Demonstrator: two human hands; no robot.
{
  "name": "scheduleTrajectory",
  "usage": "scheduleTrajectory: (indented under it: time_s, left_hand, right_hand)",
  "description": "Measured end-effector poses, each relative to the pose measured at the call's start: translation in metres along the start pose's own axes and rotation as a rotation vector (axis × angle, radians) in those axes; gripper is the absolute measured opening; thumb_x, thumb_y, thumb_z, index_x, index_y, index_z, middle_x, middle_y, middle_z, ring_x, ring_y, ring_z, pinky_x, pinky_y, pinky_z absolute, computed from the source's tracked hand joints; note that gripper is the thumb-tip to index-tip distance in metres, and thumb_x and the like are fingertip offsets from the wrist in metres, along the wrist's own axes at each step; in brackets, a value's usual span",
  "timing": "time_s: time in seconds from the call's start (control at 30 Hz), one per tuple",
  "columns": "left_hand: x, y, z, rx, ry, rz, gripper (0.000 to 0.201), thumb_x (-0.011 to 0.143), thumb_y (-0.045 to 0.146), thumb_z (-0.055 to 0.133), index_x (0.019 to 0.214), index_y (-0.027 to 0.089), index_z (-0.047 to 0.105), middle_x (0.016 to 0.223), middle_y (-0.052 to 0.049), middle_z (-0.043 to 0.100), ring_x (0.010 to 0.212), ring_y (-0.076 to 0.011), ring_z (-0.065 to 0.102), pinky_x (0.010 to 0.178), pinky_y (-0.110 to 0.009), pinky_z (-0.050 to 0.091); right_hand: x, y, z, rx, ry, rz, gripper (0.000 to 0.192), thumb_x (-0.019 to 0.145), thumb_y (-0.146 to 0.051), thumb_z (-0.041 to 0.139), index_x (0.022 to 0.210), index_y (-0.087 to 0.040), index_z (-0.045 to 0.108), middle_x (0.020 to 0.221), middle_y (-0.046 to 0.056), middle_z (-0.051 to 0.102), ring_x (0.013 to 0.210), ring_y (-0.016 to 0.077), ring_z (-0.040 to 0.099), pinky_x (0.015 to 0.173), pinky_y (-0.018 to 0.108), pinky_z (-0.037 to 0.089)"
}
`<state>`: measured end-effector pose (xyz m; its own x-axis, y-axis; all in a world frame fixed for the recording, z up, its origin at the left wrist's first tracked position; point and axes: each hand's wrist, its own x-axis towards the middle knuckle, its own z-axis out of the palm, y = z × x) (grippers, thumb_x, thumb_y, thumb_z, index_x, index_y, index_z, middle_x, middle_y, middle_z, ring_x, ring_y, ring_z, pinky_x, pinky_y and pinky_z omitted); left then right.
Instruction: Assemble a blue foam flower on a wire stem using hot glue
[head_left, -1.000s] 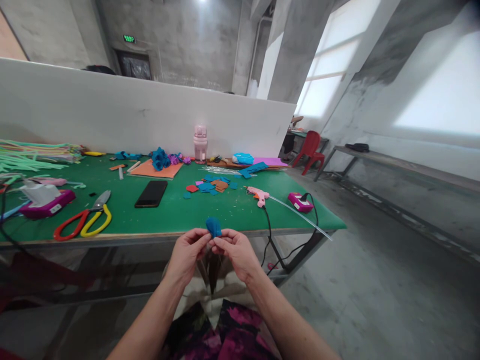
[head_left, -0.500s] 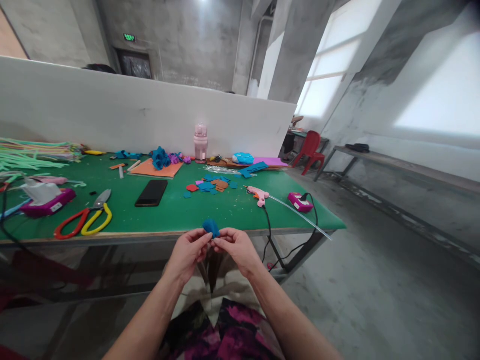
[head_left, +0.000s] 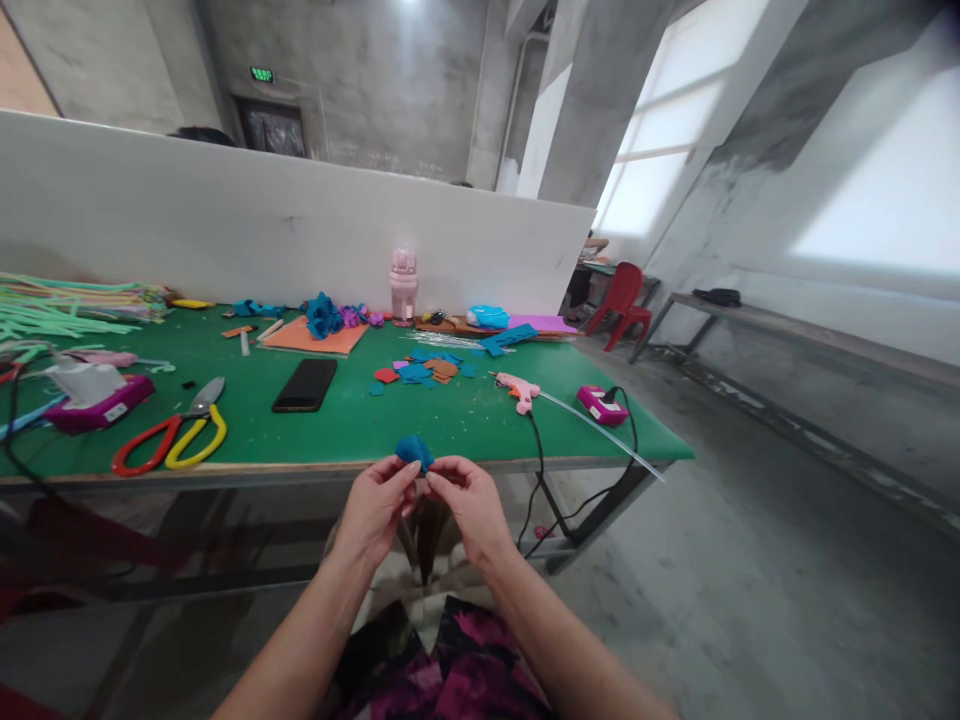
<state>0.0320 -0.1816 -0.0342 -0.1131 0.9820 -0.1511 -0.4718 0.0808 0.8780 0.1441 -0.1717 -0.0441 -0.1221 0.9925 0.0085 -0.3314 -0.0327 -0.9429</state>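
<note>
A small curled blue paper petal (head_left: 414, 451) is held up at the table's front edge. My left hand (head_left: 380, 502) pinches it from the left, thumb against its lower side. My right hand (head_left: 466, 503) grips its lower right corner between thumb and fingers. The undersides of the fingers are hidden. Beyond the hands lies a loose pile of cut paper pieces (head_left: 424, 371) in blue, brown, red and purple. A pink glue gun (head_left: 517, 390) rests to the right of the pile, with a clear glue stick (head_left: 592, 428) behind it.
On the green table (head_left: 375, 430) lie red-and-yellow scissors (head_left: 184, 432), a black phone (head_left: 304, 385) and two purple power sockets, one at right (head_left: 601, 405). At the back stand a pink bottle (head_left: 403, 287), blue paper flowers (head_left: 322, 316) and a white partition (head_left: 300, 220). Pipe cleaners (head_left: 67, 308) fill the left.
The blue petal has turned in my fingers, from standing upright to leaning left with more of its broad side showing. Both hands stay in nearly the same place.
</note>
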Motion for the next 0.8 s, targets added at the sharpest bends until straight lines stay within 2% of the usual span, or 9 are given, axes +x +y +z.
scheduleTrajectory:
  time_s: [0.27,0.43,0.8]
  left_hand:
    - [-0.0005,-0.0021,0.0008,-0.041,-0.003,0.004,0.026,0.056,0.027,0.073,0.069,0.012,0.057,0.052,0.004,0.053,0.041,-0.0027,0.043,0.036,-0.013,0.029]
    - [-0.0003,-0.0024,0.0002,-0.060,-0.035,-0.002,0.024,0.058,0.026,0.072,0.070,0.011,0.057,0.053,0.002,0.054,0.044,-0.0033,0.046,0.039,-0.013,0.033]
    - [-0.0015,-0.0041,0.0012,-0.082,-0.035,0.013,0.023,0.058,0.025,0.071,0.070,0.012,0.057,0.052,0.004,0.053,0.043,-0.0032,0.046,0.040,-0.013,0.035]
  right_hand:
    - [-0.0008,0.0034,0.0003,0.055,-0.028,-0.005,0.024,0.062,-0.023,0.067,0.085,-0.017,0.060,0.072,-0.001,0.062,0.061,0.0093,0.056,0.063,0.023,0.047]
    - [-0.0024,0.0034,0.0030,0.078,-0.028,-0.036,0.020,0.064,-0.022,0.066,0.083,-0.017,0.061,0.070,-0.001,0.062,0.061,0.0094,0.057,0.063,0.023,0.047]
    - [-0.0060,0.0059,0.0039,-0.136,-0.011,-0.224,0.015,0.072,-0.024,0.059,0.085,-0.018,0.062,0.074,0.001,0.066,0.064,0.0136,0.061,0.063,0.026,0.050]
